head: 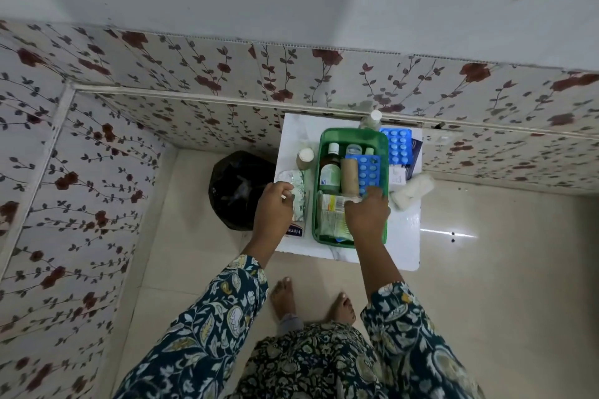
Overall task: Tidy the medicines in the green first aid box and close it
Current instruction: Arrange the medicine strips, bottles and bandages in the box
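**Both hands at the open green box**

The green plastic first aid box (351, 136) sits open on a small white bench (402, 236) set against a floral-tiled wall. Inside it stand a brown glass bottle with a white cap (331, 160), a pale green bottle (330, 177), a tan cardboard roll (349, 175) and a blue blister strip of white tablets (369, 172); flat packets (330, 217) lie at the near end.

The right hand (368, 215) reaches into the box, its fingers (372, 193) bent down onto the near edge of the blue strip; whether they pinch it cannot be told. The left hand (274, 204) is outside the box on the left, fingers curled around a whitish foil packet (296, 191) lying on the bench.

A second blue blister strip (397, 146), a white gauze roll (411, 191), a small white-lidded jar (305, 157) and a clear bottle (372, 120) lie on the bench around the box. A black plastic bag (236, 188) sits on the floor to the left.
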